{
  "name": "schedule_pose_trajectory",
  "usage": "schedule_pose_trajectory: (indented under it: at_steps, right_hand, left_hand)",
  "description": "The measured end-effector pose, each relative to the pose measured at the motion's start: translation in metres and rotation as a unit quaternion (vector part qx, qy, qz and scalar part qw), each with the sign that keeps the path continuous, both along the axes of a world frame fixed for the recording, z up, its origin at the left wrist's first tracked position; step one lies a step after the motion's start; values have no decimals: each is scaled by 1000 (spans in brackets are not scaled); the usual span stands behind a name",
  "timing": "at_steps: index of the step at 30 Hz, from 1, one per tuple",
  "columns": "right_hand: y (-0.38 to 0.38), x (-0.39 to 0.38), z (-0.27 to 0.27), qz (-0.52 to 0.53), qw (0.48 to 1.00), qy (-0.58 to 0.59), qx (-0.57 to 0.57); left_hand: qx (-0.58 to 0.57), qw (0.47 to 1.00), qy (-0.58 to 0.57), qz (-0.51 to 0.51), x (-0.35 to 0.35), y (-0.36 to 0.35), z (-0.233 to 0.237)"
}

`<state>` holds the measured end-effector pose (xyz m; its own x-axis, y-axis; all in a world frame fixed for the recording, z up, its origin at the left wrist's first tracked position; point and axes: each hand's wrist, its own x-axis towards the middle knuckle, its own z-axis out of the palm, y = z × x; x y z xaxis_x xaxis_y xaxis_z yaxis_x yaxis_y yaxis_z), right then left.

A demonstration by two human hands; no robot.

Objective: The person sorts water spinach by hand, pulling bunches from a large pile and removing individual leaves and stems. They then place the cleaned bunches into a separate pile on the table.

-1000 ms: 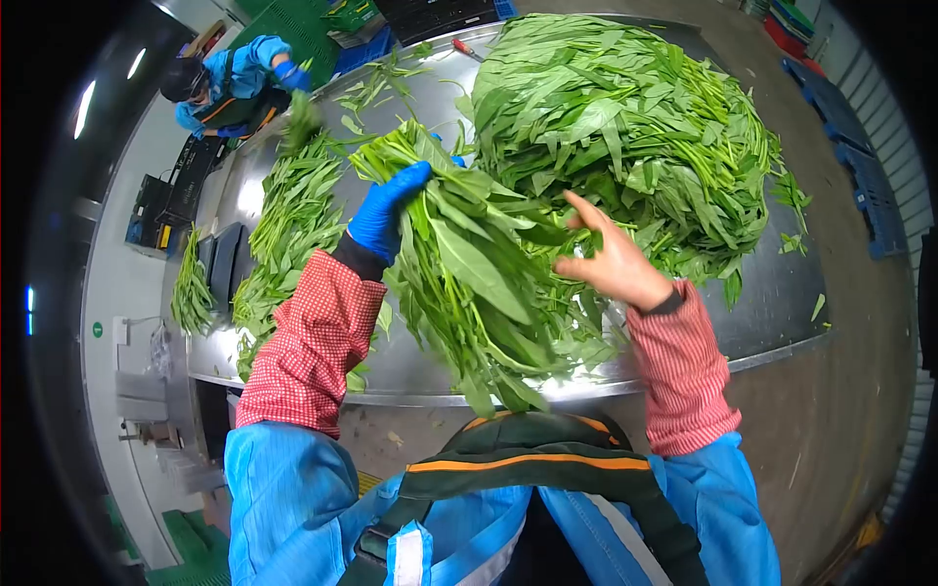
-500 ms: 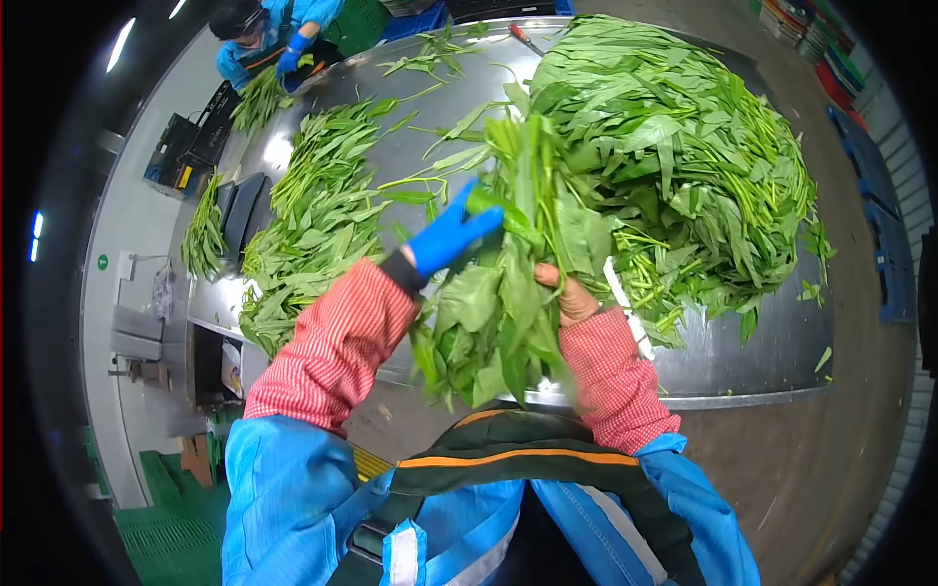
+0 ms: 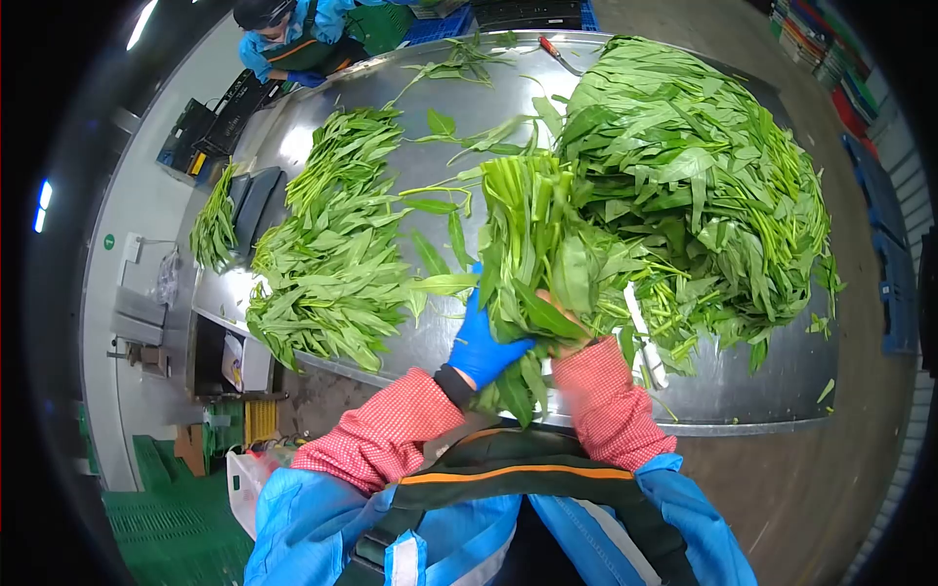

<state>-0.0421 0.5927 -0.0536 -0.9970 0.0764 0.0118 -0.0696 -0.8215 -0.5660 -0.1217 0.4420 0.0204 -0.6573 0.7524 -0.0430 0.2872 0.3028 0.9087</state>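
A bunch of water spinach [image 3: 523,210] stands between my hands, its cut stems pointing away from me. My left hand [image 3: 486,342], in a blue glove, is closed round the lower left of the bunch. My right hand [image 3: 565,322] is bare and grips the lower right; leaves cover part of its fingers. Close by on the right lie loose stems and a white-handled knife [image 3: 645,342]. Beyond them rises a big heap of water spinach [image 3: 703,176]. On the left, more bunches [image 3: 332,244] lie in a row.
The metal table [image 3: 430,361] spans the view. A red-handled tool [image 3: 557,54] lies at its far edge. Opposite at the far left, a person [image 3: 303,44] in blue sleeves works. Green crates [image 3: 176,508] stand on the floor at lower left, blue crates [image 3: 884,244] at right.
My left hand has come down from the leaves' upper left to the bunch's lower part and closed on it. The bunch is gathered more tightly. The co-worker's hand has moved off their greens.
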Motion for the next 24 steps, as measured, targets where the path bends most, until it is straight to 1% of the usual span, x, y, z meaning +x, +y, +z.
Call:
schedule_pose_trajectory:
  at_steps: [1, 2, 3, 4, 5, 6, 8, 9, 10, 11, 12, 13, 14, 15, 16, 17, 18, 19, 20, 21, 22, 23, 24]
  right_hand:
    - [4, 4, 6, -6, 998, -30, 62]
    - [8, 7, 22, -8, 991, -61, 122]
    - [14, 17, 42, 5, 982, -34, 186]
    - [8, 12, 32, 47, 989, -36, 135]
    - [2, 7, 22, 88, 992, -43, 84]
    - [-4, 3, 12, 128, 990, -53, 35]
    - [-24, 0, -14, 140, 987, -73, -18]
    - [-27, 0, -27, 150, 985, -69, -42]
    - [-28, 1, -33, 162, 982, -67, -66]
    - [-28, -2, -22, 168, 984, -39, 38]
    - [-24, 2, -11, 190, 968, -82, 139]
    - [-20, 9, 5, 210, 941, -125, 236]
    - [-16, 15, 21, 228, 900, -168, 330]
    - [-21, 26, 35, 217, 899, -195, 328]
    - [-24, 34, 39, 229, 880, -169, 380]
    - [-20, 41, 40, 242, 856, -142, 435]
    - [-10, 47, 45, 250, 827, -112, 491]
    - [6, 58, 64, 266, 800, -115, 525]
    - [23, 72, 72, 201, 808, -113, 542]
    - [41, 84, 75, 143, 811, -110, 557]
    - [61, 91, 78, 116, 885, -195, 407]
    - [82, 92, 76, 34, 910, -229, 344]
    - [94, 90, 67, -98, 910, -213, 342]
  left_hand:
    - [-17, 998, 54, 6, -6, -4, 7]
    - [-35, 993, 108, 15, -11, -6, 20]
    - [-24, 974, 225, 28, -14, -7, 37]
    - [-10, 940, 340, 40, -16, -4, 48]
    - [-13, 937, 347, 44, -17, -4, 44]
    - [-26, 945, 325, 35, -16, -7, 40]
    - [-47, 957, 284, 16, -19, -8, 27]
    - [-6, 980, 199, 22, -31, -7, 3]
    - [-7, 973, 231, 8, -37, -9, 6]
    - [-7, 965, 263, -6, -45, -12, 13]
    - [-7, 955, 296, -22, -53, -12, 21]
    - [-26, 948, 318, -3, -54, -9, 49]
    - [-10, 945, 327, 26, -62, -7, 56]
    - [-131, 918, 372, -35, -83, -12, 38]
    - [-253, 871, 410, -96, -90, -15, 33]
    - [-289, 891, 338, -91, -87, -21, 29]
    - [-240, 908, 336, -68, -88, -22, 28]
    - [-188, 921, 337, -53, -94, -19, 29]
    - [-143, 933, 329, -40, -97, -22, 28]
    - [-127, 928, 345, -67, -102, -26, 32]
    - [-112, 935, 329, -69, -97, -29, 30]
    - [-94, 942, 316, -68, -91, -33, 29]
    - [-76, 947, 305, -70, -88, -33, 29]
